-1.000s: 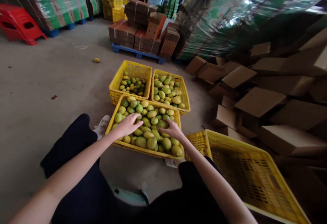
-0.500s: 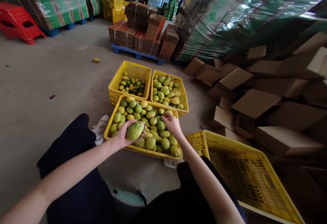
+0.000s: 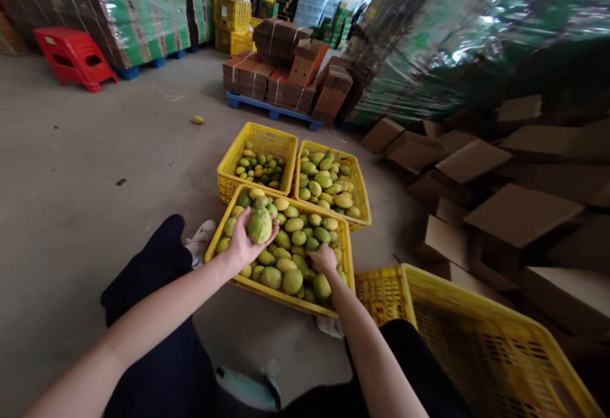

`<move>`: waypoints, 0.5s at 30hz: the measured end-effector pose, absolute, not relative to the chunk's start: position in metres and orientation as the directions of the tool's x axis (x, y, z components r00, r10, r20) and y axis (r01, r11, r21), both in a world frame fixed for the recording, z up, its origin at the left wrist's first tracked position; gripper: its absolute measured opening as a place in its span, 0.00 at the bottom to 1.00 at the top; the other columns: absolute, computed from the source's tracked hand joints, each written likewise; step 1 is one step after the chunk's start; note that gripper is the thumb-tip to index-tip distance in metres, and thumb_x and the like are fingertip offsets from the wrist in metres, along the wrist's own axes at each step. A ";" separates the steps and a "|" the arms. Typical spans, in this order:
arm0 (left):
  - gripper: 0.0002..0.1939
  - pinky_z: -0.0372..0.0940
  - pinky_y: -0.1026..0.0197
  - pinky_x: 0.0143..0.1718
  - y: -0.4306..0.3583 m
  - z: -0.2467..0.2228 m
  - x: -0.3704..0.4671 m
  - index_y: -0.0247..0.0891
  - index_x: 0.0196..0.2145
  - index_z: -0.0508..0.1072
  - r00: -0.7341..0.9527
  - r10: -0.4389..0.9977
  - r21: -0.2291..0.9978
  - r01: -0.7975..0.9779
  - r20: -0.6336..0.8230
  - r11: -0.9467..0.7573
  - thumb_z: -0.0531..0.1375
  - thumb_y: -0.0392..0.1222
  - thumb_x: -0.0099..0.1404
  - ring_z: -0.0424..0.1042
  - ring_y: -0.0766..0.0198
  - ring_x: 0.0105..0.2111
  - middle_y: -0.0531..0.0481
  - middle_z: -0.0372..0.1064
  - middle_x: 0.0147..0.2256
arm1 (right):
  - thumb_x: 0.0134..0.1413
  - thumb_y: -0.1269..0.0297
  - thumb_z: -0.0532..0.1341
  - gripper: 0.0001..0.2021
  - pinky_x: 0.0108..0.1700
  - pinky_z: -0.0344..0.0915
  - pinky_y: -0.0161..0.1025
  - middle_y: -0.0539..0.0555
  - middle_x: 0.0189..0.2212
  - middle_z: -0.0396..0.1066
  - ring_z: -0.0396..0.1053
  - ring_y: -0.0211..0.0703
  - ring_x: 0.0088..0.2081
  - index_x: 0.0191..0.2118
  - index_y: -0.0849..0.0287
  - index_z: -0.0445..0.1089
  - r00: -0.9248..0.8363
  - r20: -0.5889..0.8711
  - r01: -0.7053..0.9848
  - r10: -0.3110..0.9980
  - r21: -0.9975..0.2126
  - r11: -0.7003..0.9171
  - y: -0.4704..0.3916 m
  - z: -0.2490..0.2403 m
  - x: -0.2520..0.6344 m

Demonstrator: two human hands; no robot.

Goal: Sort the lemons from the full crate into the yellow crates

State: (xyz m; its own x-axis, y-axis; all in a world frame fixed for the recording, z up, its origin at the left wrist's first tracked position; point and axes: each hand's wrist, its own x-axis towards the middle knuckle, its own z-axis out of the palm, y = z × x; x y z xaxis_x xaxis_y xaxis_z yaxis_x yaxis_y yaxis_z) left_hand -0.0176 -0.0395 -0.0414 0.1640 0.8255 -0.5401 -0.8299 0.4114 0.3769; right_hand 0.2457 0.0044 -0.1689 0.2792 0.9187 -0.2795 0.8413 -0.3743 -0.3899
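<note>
Fruit (image 3: 260,225), large, rounded and mottled green and yellow, rests in the left hand (image 3: 243,244), whose upturned palm and partly curled fingers cradle it above the front crate (image 3: 286,302). The right hand (image 3: 325,257) reaches down among the green and yellow fruits (image 3: 292,281) in that yellow crate; its fingertips are hidden, so I cannot tell how far open it is or whether it grips one. Just beyond stand the back left crate (image 3: 260,131) and the back right crate (image 3: 366,195), both holding more fruits. Another slatted yellow crate (image 3: 386,294) stands at the lower right, near a heap of cardboard boxes (image 3: 524,215). Farther off, a single yellow fruit (image 3: 197,120) lies on the floor (image 3: 157,145), between the crates and a red stool (image 3: 76,59)
</note>
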 end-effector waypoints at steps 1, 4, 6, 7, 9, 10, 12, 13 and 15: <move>0.19 0.75 0.50 0.45 -0.041 -0.039 -0.014 0.38 0.47 0.70 0.219 0.822 0.337 -0.833 -0.526 0.438 0.51 0.53 0.68 0.75 0.52 0.49 0.41 0.75 0.47 | 0.48 0.63 0.68 0.09 0.44 0.69 0.50 0.59 0.31 0.73 0.74 0.61 0.44 0.35 0.55 0.69 0.262 -0.261 0.824 0.929 -0.442 -0.356 0.003 -0.165 0.249; 0.22 0.75 0.50 0.42 -0.045 -0.035 -0.007 0.35 0.53 0.69 0.356 0.805 0.252 -0.821 -0.475 0.512 0.50 0.49 0.68 0.75 0.50 0.50 0.39 0.74 0.49 | 0.46 0.61 0.69 0.11 0.40 0.69 0.50 0.53 0.22 0.67 0.74 0.58 0.38 0.28 0.53 0.65 0.246 -0.218 0.748 0.945 -0.577 -0.328 -0.001 -0.149 0.253; 0.22 0.75 0.52 0.41 -0.045 -0.032 -0.005 0.33 0.55 0.68 0.407 0.795 0.240 -0.802 -0.450 0.547 0.49 0.45 0.68 0.75 0.50 0.50 0.38 0.74 0.49 | 0.49 0.56 0.67 0.11 0.37 0.70 0.50 0.52 0.21 0.67 0.74 0.56 0.35 0.27 0.53 0.64 0.227 -0.225 0.656 0.948 -0.683 -0.319 -0.005 -0.133 0.254; 0.22 0.75 0.54 0.41 -0.045 -0.032 -0.004 0.31 0.56 0.67 0.424 0.792 0.243 -0.792 -0.440 0.560 0.50 0.43 0.68 0.75 0.51 0.50 0.37 0.74 0.48 | 0.51 0.53 0.64 0.12 0.36 0.71 0.50 0.53 0.22 0.69 0.75 0.56 0.34 0.28 0.53 0.65 0.202 -0.238 0.591 0.950 -0.744 -0.312 -0.009 -0.123 0.254; 0.24 0.74 0.56 0.41 -0.042 -0.031 -0.004 0.29 0.58 0.66 0.465 0.783 0.262 -0.763 -0.413 0.591 0.50 0.43 0.68 0.75 0.52 0.50 0.36 0.75 0.47 | 0.54 0.46 0.58 0.15 0.37 0.73 0.50 0.56 0.27 0.74 0.76 0.54 0.34 0.33 0.54 0.67 0.124 -0.260 0.433 0.957 -0.854 -0.289 -0.021 -0.101 0.252; 0.24 0.74 0.57 0.42 -0.041 -0.032 -0.004 0.29 0.59 0.65 0.482 0.781 0.278 -0.748 -0.396 0.603 0.51 0.44 0.69 0.75 0.53 0.50 0.36 0.75 0.47 | 0.54 0.43 0.56 0.19 0.38 0.74 0.51 0.58 0.31 0.75 0.76 0.54 0.35 0.35 0.55 0.69 0.078 -0.266 0.352 0.961 -0.894 -0.276 -0.030 -0.089 0.251; 0.26 0.74 0.59 0.41 -0.040 -0.034 -0.005 0.29 0.59 0.66 0.505 0.778 0.313 -0.721 -0.374 0.618 0.50 0.50 0.71 0.75 0.55 0.49 0.37 0.75 0.47 | 0.50 0.38 0.56 0.24 0.40 0.75 0.55 0.59 0.35 0.76 0.76 0.56 0.37 0.40 0.54 0.70 -0.016 -0.251 0.188 0.968 -0.951 -0.244 -0.050 -0.068 0.247; 0.27 0.74 0.60 0.40 -0.040 -0.037 -0.005 0.30 0.58 0.67 0.511 0.773 0.330 -0.706 -0.377 0.627 0.49 0.53 0.71 0.76 0.56 0.48 0.37 0.75 0.47 | 0.47 0.38 0.58 0.26 0.41 0.75 0.56 0.59 0.35 0.77 0.76 0.57 0.38 0.42 0.53 0.70 -0.057 -0.237 0.107 0.970 -0.967 -0.230 -0.061 -0.060 0.243; 0.29 0.73 0.60 0.38 -0.040 -0.043 -0.004 0.31 0.55 0.70 0.515 0.758 0.371 -0.666 -0.399 0.647 0.48 0.58 0.72 0.76 0.57 0.43 0.39 0.75 0.47 | 0.44 0.41 0.62 0.26 0.43 0.74 0.57 0.58 0.35 0.77 0.76 0.58 0.40 0.46 0.52 0.70 -0.113 -0.225 -0.014 0.968 -0.974 -0.228 -0.080 -0.050 0.235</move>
